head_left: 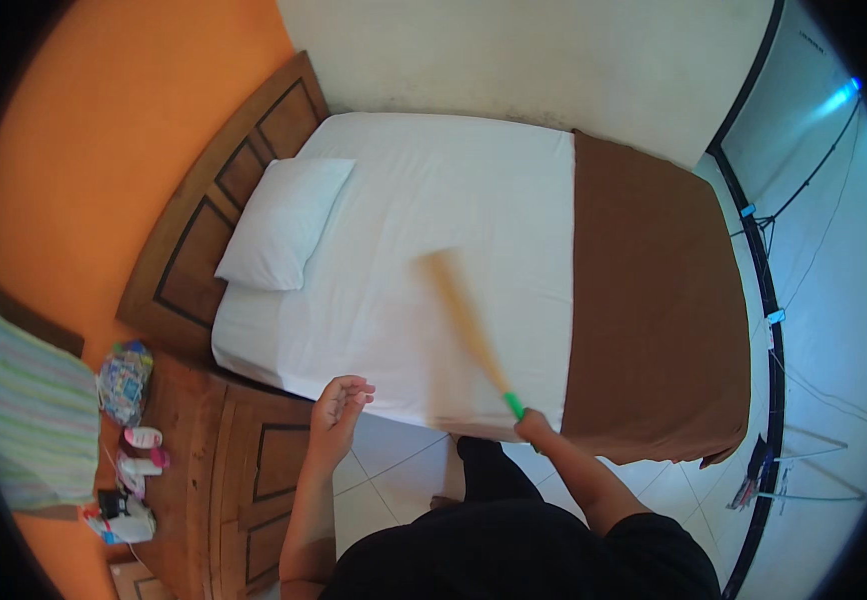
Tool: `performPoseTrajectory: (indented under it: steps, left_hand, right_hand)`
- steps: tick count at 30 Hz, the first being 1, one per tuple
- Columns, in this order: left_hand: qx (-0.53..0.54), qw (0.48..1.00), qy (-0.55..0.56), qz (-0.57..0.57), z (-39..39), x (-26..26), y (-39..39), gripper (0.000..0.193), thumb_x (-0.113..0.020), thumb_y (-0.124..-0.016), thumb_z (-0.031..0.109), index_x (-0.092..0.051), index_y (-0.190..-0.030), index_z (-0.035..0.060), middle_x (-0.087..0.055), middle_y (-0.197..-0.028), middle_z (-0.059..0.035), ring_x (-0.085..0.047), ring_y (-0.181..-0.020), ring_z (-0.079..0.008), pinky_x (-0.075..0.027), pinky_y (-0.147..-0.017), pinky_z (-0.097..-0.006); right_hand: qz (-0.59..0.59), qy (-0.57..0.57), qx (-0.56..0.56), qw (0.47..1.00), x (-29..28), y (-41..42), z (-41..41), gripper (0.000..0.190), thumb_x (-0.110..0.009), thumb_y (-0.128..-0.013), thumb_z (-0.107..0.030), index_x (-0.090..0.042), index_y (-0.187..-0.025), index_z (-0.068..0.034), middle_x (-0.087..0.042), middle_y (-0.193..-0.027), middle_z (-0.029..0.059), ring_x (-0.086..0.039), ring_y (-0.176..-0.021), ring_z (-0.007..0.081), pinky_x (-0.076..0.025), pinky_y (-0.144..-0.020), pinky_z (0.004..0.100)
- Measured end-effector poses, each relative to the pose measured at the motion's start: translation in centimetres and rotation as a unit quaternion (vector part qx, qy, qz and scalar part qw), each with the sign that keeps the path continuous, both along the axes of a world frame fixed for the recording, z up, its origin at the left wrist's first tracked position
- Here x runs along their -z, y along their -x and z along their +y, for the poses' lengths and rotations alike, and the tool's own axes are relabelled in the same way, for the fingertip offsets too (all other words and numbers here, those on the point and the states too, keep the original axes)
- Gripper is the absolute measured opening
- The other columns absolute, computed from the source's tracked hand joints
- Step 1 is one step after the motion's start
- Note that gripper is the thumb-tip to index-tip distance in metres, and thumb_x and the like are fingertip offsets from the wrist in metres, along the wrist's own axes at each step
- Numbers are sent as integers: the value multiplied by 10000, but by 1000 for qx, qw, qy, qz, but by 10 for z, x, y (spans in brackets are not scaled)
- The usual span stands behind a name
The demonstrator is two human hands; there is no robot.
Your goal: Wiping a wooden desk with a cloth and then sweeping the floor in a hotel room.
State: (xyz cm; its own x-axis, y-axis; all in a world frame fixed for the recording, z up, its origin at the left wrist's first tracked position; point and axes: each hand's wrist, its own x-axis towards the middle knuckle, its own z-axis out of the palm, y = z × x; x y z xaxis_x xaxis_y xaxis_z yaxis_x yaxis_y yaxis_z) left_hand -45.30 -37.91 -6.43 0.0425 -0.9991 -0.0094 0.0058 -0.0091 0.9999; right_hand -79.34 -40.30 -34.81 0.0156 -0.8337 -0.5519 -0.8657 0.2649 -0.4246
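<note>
My right hand (537, 430) grips the green handle of a stick broom (471, 322). Its pale bristles are blurred by motion and reach over the white fitted sheet (433, 195); whether they touch the cloth I cannot tell. Beyond the bed's near edge, on the left, my left hand (342, 401) is raised with loosely bent fingers and nothing in it. A white pillow (287, 225) lies by the wooden headboard (231, 187). Across the foot of the bed spreads a brown blanket (651, 300), its near corner hanging down.
A wooden cabinet (186, 465) at left carries bottles (142, 437) and a stuffed plastic bag (126, 382). Beside it hangs a striped curtain (36, 405). Tiled floor (373, 465) lies under me. Cables and a wire rack (812, 476) line the right wall.
</note>
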Motion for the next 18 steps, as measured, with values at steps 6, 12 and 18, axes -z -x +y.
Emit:
performPoseTrajectory:
  steps: [6,12,18]
  left_hand:
    - [67,998,-3,13,-99,3,45,182,-492,-860,98,-477,-1005,-9,-559,-927,-94,-529,-867,-141,-424,-805,-271]
    - [79,997,-16,-8,-161,-12,70,177,-489,-855,81,-479,-1005,-13,-563,-927,-102,-534,-865,-143,-430,-800,-275]
    - [89,996,-26,-17,-196,-10,73,184,-488,-855,85,-478,-1008,-17,-560,-930,-102,-539,-879,-147,-434,-800,-278]
  right_hand:
    - [77,1,-157,985,-100,46,-37,210,-558,-684,-238,-603,-859,-130,-618,-833,133,-586,-850,302,-461,-728,406]
    - [19,195,379,904,-102,188,-158,297,-597,-718,-250,-548,-799,31,-595,-767,198,-595,-754,333,-466,-654,408]
    - [-223,110,635,732,-53,178,-272,258,-547,-720,-199,-522,-738,57,-580,-635,126,-586,-555,249,-468,-561,366]
